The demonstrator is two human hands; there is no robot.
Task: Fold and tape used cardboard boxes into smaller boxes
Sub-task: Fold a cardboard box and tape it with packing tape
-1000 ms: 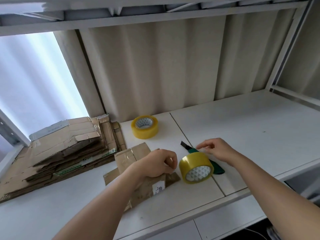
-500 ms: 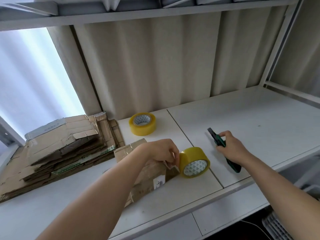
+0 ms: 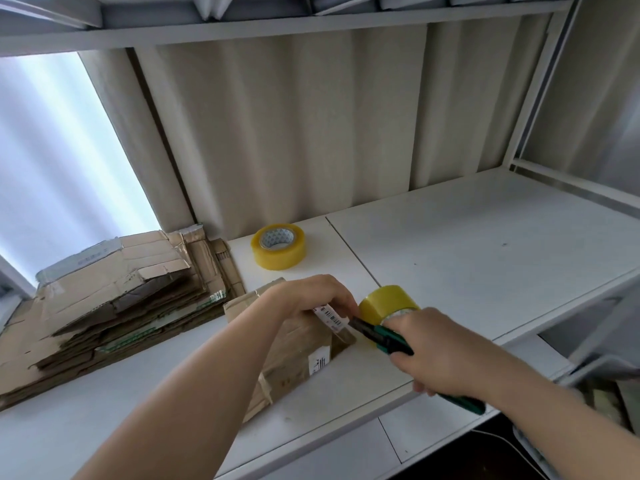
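Fingers (image 3: 341,301) of the left hand (image 3: 311,296) pinch the barcode-labelled box (image 3: 294,355) flap; right hand (image 3: 440,355) grips a green knife (image 3: 384,339).

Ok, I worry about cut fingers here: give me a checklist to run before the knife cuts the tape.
1. Right hand grips the green utility knife firmly: ok.
2. Blade tip points at the tape strip, beside the standing yellow tape roll: ok.
3. Left hand fingers clear of the blade: not ok, they sit right at the tip.
4. Small brown cardboard box held steady under the left hand: ok.
5. Blade extended: cannot tell.
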